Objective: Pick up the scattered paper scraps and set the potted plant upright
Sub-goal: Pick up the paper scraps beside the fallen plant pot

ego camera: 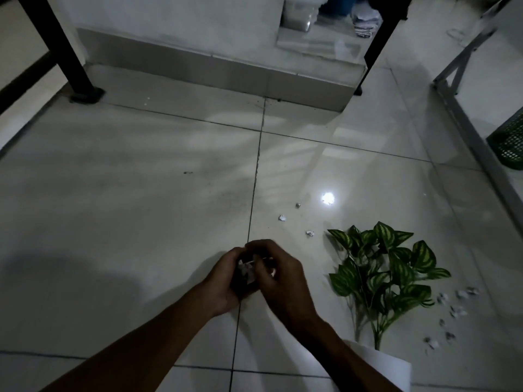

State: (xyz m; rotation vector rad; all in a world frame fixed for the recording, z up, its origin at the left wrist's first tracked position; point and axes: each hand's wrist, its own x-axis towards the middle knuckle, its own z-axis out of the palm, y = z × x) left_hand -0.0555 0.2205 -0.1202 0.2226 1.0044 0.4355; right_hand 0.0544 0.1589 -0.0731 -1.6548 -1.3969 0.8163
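The potted plant (pixel 382 275) lies tipped over on the tiled floor at the lower right, green striped leaves pointing away from me, its white pot (pixel 379 369) near the bottom edge. My left hand (pixel 226 281) is cupped around a bunch of white paper scraps (pixel 246 271). My right hand (pixel 280 275) meets it, fingers pinched at the same bunch. Three small scraps (pixel 282 218) lie on the floor beyond my hands. Several more scraps (pixel 452 309) are scattered to the right of the plant.
A black table leg (pixel 76 66) stands at the far left and another black leg (pixel 376 43) at the far right. A raised tiled step (pixel 215 72) runs along the back. A grey metal frame (pixel 467 123) and a green mesh basket (pixel 509 140) sit at the right.
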